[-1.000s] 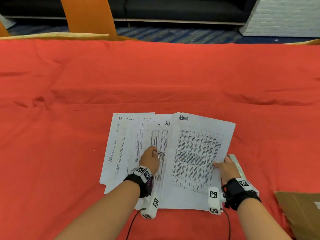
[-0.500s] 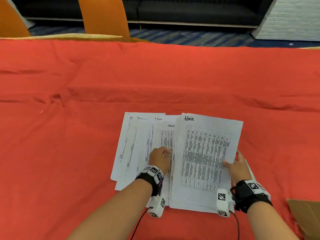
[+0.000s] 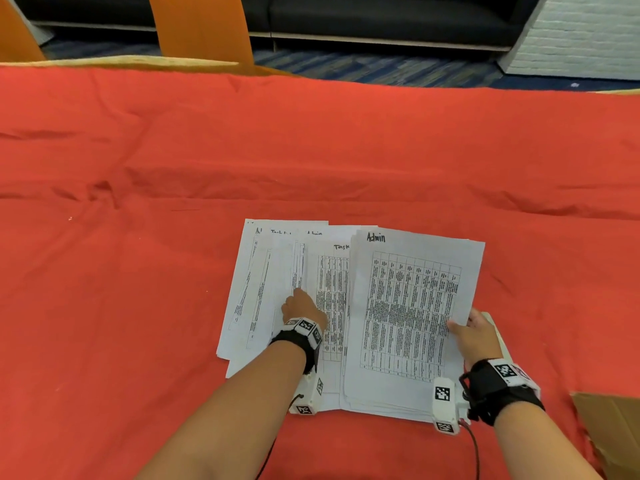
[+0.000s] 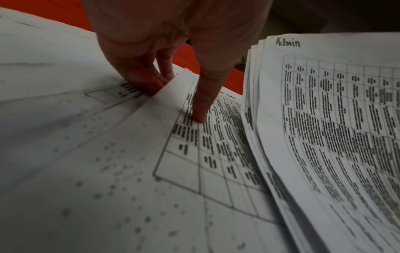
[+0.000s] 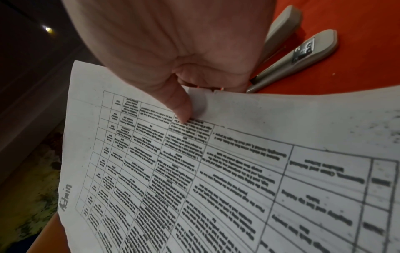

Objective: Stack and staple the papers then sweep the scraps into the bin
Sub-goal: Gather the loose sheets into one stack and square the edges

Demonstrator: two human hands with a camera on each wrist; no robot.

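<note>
Printed white sheets lie on the red cloth (image 3: 311, 150). The stack headed "Admin" (image 3: 412, 306) (image 4: 346, 119) (image 5: 194, 171) overlaps several fanned sheets (image 3: 256, 289) (image 4: 86, 154) to its left. My right hand (image 3: 460, 323) (image 5: 190, 102) pinches the stack's right edge, thumb on top and fingers beneath, and the edge is raised a little. My left hand (image 3: 299, 296) (image 4: 175, 97) pinches one fanned sheet: the thumb presses on its table, the fingers are tucked under its edge. A grey stapler (image 3: 493, 320) (image 5: 303, 56) lies on the cloth just beyond the right hand.
A brown cardboard piece (image 3: 609, 427) shows at the lower right edge. A tiny white scrap (image 3: 70, 218) sits far left on the cloth. Orange chair backs (image 3: 204, 26) stand behind the table's far edge. Wrinkled red cloth stretches wide around the papers.
My right hand's thumb, earlier flat on the Admin stack, now pinches its right edge, slightly lifted. The left hand stays on the fanned sheets. The head view has shifted a little.
</note>
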